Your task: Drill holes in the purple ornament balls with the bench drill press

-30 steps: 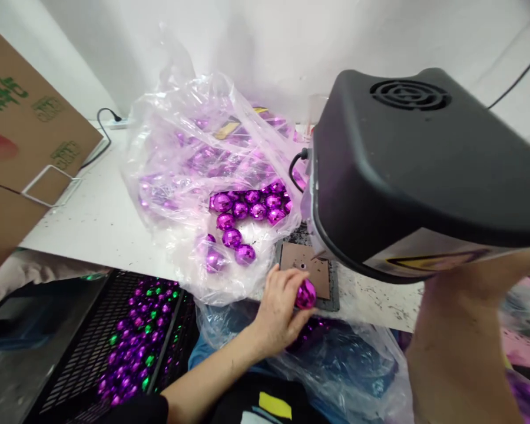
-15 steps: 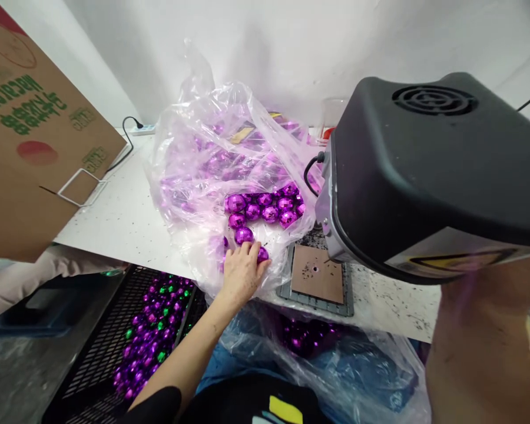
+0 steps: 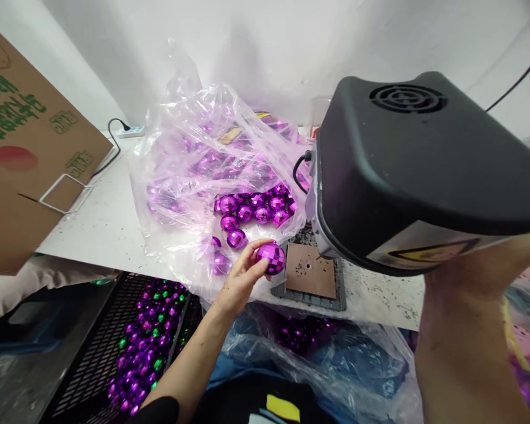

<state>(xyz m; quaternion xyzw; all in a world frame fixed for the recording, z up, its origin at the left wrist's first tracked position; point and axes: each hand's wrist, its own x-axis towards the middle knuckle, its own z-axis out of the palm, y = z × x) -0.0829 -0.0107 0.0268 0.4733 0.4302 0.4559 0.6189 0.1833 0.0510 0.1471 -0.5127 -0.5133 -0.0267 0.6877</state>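
Note:
My left hand (image 3: 241, 277) pinches a shiny purple faceted ball (image 3: 271, 257) just left of a brown pad (image 3: 311, 271) on a grey base plate. Behind it a clear plastic bag (image 3: 194, 153) lies open on the white table (image 3: 101, 224), with several more purple balls (image 3: 251, 206) spilling from its mouth. My right arm (image 3: 463, 330) reaches up under a large black machine head (image 3: 415, 171) that hangs over the pad. The fingers of my right hand are hidden behind the machine.
A black mesh crate (image 3: 115, 347) of purple and green balls sits below the table's front edge. A blue-tinted plastic bag (image 3: 335, 353) with more purple balls lies in my lap. A cardboard box (image 3: 22, 153) leans at the left. A power strip (image 3: 130, 131) lies at the back.
My left hand dropped the earlier ball, reached into the bag's mouth, and has come back toward the brown pad holding a new purple ball. The machine head stayed in place.

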